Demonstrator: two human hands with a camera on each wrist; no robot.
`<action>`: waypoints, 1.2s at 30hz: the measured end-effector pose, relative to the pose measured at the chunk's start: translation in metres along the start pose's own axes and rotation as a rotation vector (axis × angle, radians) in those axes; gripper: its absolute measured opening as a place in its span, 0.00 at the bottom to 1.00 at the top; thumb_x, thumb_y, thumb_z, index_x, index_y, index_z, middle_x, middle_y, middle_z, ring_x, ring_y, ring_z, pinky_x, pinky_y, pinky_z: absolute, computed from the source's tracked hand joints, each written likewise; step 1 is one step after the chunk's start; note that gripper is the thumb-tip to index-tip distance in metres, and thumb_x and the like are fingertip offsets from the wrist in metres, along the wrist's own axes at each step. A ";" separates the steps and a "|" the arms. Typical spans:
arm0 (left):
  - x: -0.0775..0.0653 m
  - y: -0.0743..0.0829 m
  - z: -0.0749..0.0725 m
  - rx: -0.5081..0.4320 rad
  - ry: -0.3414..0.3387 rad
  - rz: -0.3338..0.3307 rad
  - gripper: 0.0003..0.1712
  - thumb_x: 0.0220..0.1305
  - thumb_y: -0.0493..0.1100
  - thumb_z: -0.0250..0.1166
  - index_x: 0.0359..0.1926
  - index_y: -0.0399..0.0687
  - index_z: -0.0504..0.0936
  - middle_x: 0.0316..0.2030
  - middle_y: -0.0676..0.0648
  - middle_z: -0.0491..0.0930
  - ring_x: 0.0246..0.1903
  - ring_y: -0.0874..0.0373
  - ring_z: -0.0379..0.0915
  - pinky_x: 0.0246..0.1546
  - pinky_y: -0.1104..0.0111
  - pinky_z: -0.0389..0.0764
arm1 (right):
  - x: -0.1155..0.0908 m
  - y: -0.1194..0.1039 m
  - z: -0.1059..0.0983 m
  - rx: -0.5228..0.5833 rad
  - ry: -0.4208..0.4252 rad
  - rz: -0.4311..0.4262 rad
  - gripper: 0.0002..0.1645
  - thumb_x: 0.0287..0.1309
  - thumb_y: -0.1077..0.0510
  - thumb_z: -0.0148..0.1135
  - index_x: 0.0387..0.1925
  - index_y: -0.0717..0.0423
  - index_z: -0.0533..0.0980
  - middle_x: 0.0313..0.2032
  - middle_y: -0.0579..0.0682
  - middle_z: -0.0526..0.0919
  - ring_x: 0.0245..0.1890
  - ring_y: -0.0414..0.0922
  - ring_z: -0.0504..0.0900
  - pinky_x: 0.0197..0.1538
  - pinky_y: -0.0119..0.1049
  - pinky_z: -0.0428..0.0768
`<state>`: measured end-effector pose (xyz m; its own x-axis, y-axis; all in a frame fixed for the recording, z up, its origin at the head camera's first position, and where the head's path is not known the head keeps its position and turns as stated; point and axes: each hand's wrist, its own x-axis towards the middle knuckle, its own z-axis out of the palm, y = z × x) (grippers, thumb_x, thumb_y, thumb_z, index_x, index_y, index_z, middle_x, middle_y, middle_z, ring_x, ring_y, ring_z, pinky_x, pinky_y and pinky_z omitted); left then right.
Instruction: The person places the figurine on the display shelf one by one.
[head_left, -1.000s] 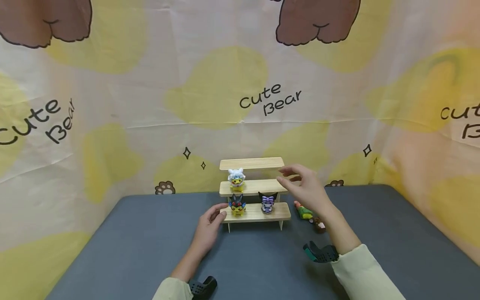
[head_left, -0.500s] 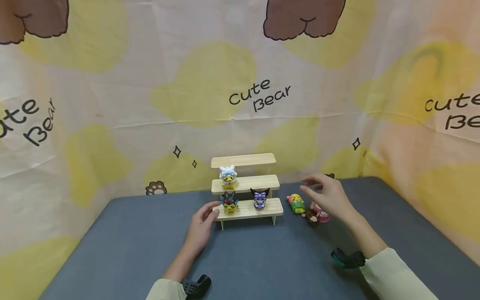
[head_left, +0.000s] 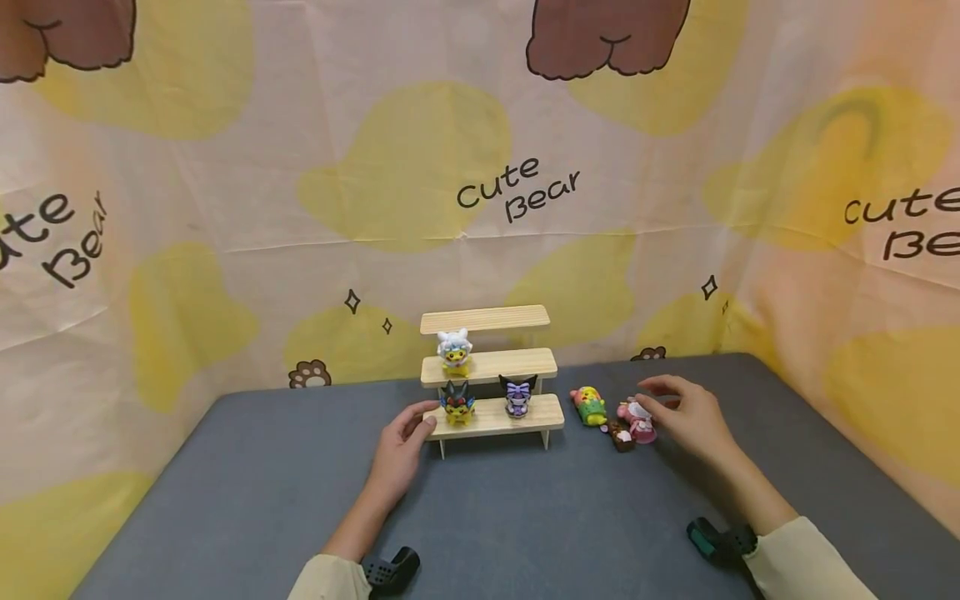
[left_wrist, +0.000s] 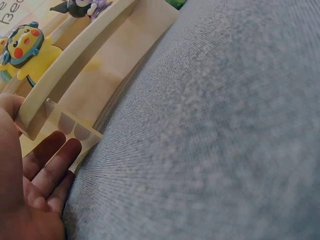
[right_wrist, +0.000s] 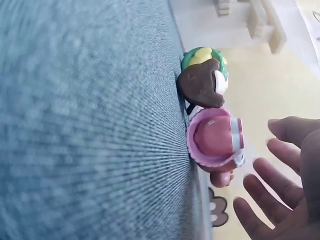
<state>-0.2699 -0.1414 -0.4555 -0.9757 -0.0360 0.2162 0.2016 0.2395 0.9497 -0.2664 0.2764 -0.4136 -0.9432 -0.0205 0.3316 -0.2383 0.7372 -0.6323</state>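
A three-tier wooden display stand point(head_left: 495, 414) stands mid-table. My left hand point(head_left: 400, 450) holds the left end of its lowest board; in the left wrist view the other fingers point(left_wrist: 62, 160) lie beside the stand's leg. On that board stand a yellow figurine in a dark-eared hood point(head_left: 457, 404) and a purple one with black ears point(head_left: 517, 398). A yellow figurine in a white hood point(head_left: 454, 353) stands one tier up. My right hand point(head_left: 693, 417), fingers spread and relaxed, hovers right beside a pink figurine point(right_wrist: 215, 137) lying on the table, holding nothing.
A brown figurine point(right_wrist: 202, 85) and a green-and-yellow figurine point(head_left: 589, 406) lie close to the pink one, right of the stand. Behind the grey table point(head_left: 300, 500) hangs a printed cloth backdrop point(head_left: 375, 192).
My right hand has moved from the stand's middle tier out to the right and down to the pink figurine. The left hand stays at the stand's end; the head view has shifted slightly.
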 end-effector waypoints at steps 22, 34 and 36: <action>-0.001 0.003 -0.004 0.005 -0.007 0.002 0.18 0.76 0.46 0.58 0.61 0.48 0.81 0.65 0.42 0.77 0.67 0.48 0.72 0.68 0.48 0.69 | 0.000 0.032 0.019 -0.007 -0.077 -0.025 0.32 0.72 0.43 0.57 0.69 0.57 0.71 0.58 0.60 0.82 0.53 0.55 0.82 0.51 0.44 0.79; -0.003 0.002 -0.002 0.026 -0.015 0.005 0.19 0.76 0.47 0.58 0.63 0.48 0.79 0.66 0.41 0.76 0.68 0.46 0.70 0.68 0.46 0.69 | -0.001 0.034 0.020 0.001 -0.114 -0.044 0.28 0.73 0.46 0.57 0.66 0.56 0.74 0.59 0.61 0.82 0.54 0.56 0.80 0.52 0.52 0.77; -0.003 0.002 -0.001 0.030 -0.014 0.005 0.19 0.76 0.47 0.58 0.63 0.48 0.79 0.66 0.41 0.76 0.67 0.47 0.72 0.67 0.47 0.70 | -0.002 0.035 0.021 0.004 -0.108 -0.044 0.26 0.73 0.46 0.57 0.64 0.55 0.76 0.58 0.60 0.83 0.53 0.55 0.80 0.50 0.49 0.76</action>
<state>-0.2666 -0.1422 -0.4539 -0.9758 -0.0210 0.2174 0.2040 0.2687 0.9414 -0.2775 0.2887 -0.4512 -0.9513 -0.1251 0.2818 -0.2804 0.7314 -0.6217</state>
